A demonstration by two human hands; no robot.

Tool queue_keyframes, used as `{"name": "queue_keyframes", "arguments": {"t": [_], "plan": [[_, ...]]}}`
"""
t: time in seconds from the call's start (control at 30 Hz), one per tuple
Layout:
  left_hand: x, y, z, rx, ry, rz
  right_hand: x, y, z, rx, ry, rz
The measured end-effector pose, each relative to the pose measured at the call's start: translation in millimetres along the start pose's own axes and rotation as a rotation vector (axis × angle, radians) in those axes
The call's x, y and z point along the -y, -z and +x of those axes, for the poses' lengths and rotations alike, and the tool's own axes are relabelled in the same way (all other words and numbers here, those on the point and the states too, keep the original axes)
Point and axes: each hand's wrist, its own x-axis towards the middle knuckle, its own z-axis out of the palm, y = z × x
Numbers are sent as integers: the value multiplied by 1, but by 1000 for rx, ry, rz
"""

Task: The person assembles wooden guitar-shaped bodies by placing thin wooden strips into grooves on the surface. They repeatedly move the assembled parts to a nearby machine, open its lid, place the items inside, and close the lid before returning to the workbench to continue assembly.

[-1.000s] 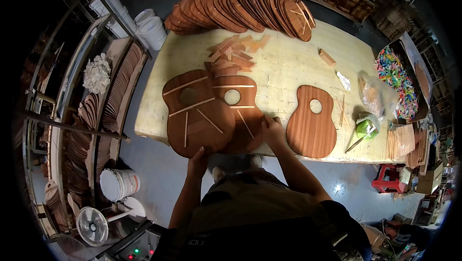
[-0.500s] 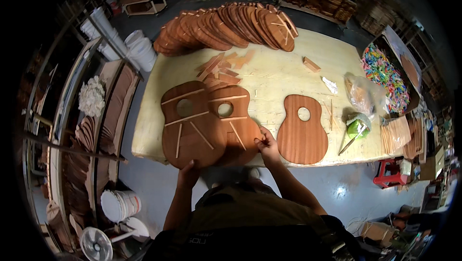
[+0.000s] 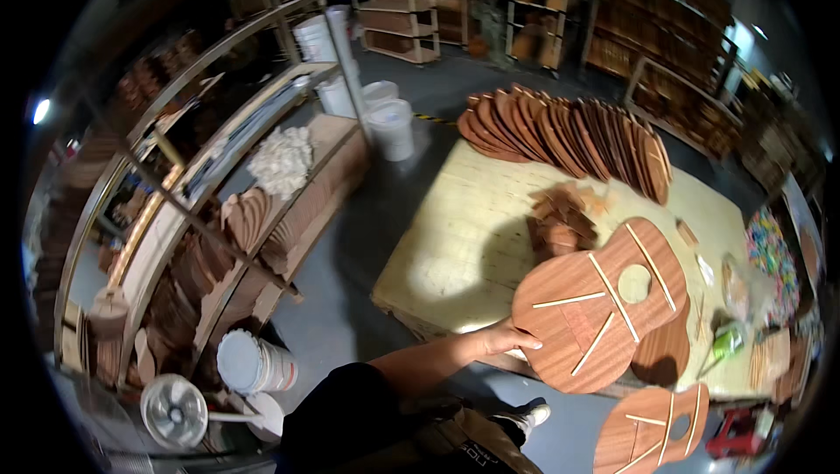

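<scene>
My left hand [image 3: 506, 340] grips the rounded lower edge of a guitar soundboard [image 3: 573, 317], a brown wooden plate with a round sound hole and pale brace strips. It is raised over the table's front edge, tilted, its narrower end pointing up and right. A second braced guitar soundboard [image 3: 647, 426] is off the table at the lower right, past the front edge. My right hand does not show. Partly covered by the first plate, a plain guitar plate [image 3: 662, 353] lies on the table.
On the pale table [image 3: 437, 255] stand a long leaning row of guitar plates [image 3: 560, 137], wood offcuts [image 3: 560, 216] and a green container [image 3: 724, 343]. Left are a shelf rack [image 3: 297, 185], white buckets [image 3: 389, 128], a lidded bucket [image 3: 254, 362] and a fan [image 3: 173, 417].
My view has swung left. Both braced soundboards have come up off the table and apart; the left hand's one has turned on its side. My right hand has dropped out of sight.
</scene>
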Motion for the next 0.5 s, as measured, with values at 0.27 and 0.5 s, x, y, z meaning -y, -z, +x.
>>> {"name": "queue_keyframes", "arguments": {"t": [0.27, 0.5], "plan": [[57, -51, -190, 440, 573, -53, 65, 182, -471, -797, 89, 214], [88, -69, -132, 833, 782, 172, 33, 19, -536, -1246, 370, 489]]}}
